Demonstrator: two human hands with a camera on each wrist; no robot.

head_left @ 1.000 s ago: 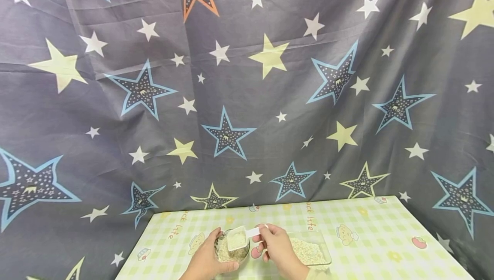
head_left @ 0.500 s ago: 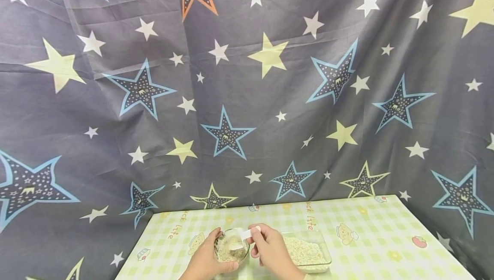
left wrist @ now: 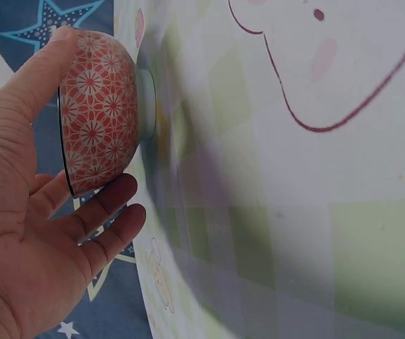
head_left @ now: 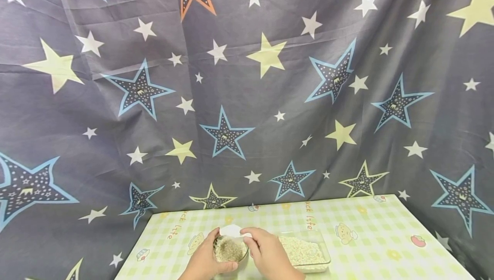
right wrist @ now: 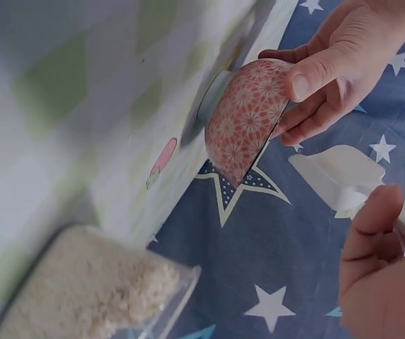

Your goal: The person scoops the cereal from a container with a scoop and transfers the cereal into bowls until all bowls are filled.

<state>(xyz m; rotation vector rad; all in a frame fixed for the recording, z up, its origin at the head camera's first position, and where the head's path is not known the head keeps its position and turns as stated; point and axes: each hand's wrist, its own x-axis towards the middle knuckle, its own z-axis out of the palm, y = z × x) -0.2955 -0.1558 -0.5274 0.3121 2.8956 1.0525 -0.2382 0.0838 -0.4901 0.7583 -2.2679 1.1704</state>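
My left hand (head_left: 203,257) holds a round bowl (left wrist: 98,113) by its sides, thumb on one side and fingers on the other. The bowl has a red flower pattern, a dark rim and a pale foot standing at the table. Inside it lie pale flakes (head_left: 230,251) with a greyish patch. My right hand (head_left: 271,255) pinches the short handle of a white scoop (right wrist: 338,174) between thumb and fingers. In the head view the scoop is turned over at the bowl's far rim, its underside up and its inside hidden.
Right of the bowl stands a clear rectangular container (head_left: 329,262), holding pale flakes. Both vessels are on a table with a green checked cloth (head_left: 370,237). Behind the table hangs a dark curtain (head_left: 247,91) printed with stars.
The right hand has moved left and tipped the scoop over; the white powder seen in it earlier is out of view. A greyish patch now shows on the flakes. The left hand stays put.
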